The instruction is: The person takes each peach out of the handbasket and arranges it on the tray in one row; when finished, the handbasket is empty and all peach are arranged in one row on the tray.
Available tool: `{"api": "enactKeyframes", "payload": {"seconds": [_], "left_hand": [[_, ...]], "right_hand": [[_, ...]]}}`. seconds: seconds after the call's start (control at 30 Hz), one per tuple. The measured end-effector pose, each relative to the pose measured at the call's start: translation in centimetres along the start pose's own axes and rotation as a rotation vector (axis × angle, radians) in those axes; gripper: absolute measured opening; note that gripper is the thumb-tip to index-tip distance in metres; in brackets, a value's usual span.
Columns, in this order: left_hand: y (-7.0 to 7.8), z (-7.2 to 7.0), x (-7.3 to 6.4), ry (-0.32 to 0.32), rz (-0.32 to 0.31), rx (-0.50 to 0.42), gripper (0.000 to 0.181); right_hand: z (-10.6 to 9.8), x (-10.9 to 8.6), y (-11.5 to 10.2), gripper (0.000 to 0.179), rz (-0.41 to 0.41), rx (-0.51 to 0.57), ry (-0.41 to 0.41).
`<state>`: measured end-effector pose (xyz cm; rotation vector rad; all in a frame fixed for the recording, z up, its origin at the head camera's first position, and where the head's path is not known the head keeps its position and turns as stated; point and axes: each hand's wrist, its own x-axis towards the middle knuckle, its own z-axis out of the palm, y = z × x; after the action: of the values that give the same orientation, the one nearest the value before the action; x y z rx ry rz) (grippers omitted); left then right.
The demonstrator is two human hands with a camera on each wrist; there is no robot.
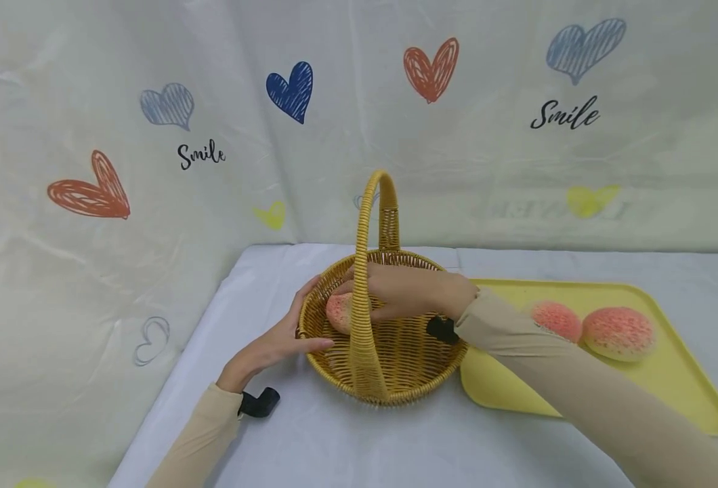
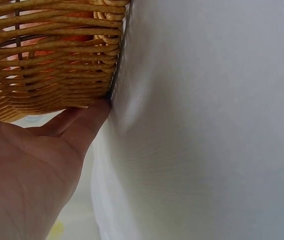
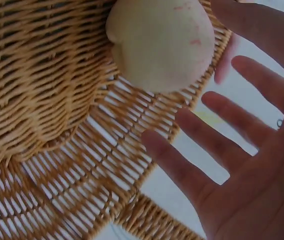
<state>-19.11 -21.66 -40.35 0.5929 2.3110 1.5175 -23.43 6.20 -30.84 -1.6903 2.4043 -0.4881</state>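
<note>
A wicker basket [image 1: 404,359] with a tall arched handle stands on the white cloth. Inside it, at the left, lies a pink and cream peach [image 1: 339,313]. My right hand [image 1: 404,288] reaches under the handle, over the peach. In the right wrist view its fingers [image 3: 222,150] are spread and straight, apart from the peach [image 3: 162,45]. My left hand [image 1: 280,339] rests against the basket's left side, thumb over the rim. The left wrist view shows its straight fingers [image 2: 84,125] touching the outer weave low down, close over the cloth.
Right of the basket lies a yellow tray [image 1: 688,393] with two more peaches, a left one [image 1: 557,320] and a right one [image 1: 619,333]. My right forearm crosses above the tray. Behind the table hangs a white curtain [image 1: 487,135] with printed hearts.
</note>
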Motion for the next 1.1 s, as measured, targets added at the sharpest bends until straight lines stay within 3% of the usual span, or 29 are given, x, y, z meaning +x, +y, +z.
{"api": "enactKeyframes", "payload": {"seconds": [0.2, 0.4, 0.6, 0.77, 0.87, 0.97, 1.1], "left_hand": [[0.1, 0.0, 0.0, 0.003, -0.001, 0.020, 0.112], [0.2, 0.1, 0.0, 0.006, -0.004, 0.024, 0.112], [0.3, 0.2, 0.0, 0.005, -0.013, 0.020, 0.112], [0.3, 0.3, 0.0, 0.014, -0.006, 0.035, 0.112], [0.2, 0.3, 0.0, 0.015, -0.003, 0.041, 0.112], [0.1, 0.2, 0.1, 0.017, -0.004, 0.045, 0.112], [0.2, 0.3, 0.0, 0.017, -0.004, 0.033, 0.112]], "right_hand": [[0.9, 0.7, 0.0, 0.039, -0.011, 0.001, -0.045], [1.1, 0.4, 0.4, 0.025, -0.112, -0.023, 0.053], [1.0, 0.0, 0.3, 0.035, -0.005, -0.082, 0.023], [1.1, 0.1, 0.1, 0.030, 0.061, -0.035, -0.003], [1.2, 0.2, 0.1, 0.020, 0.028, -0.019, 0.032], [1.3, 0.7, 0.1, 0.008, -0.065, -0.009, 0.069], [1.3, 0.9, 0.1, 0.008, -0.143, 0.009, 0.091]]}}
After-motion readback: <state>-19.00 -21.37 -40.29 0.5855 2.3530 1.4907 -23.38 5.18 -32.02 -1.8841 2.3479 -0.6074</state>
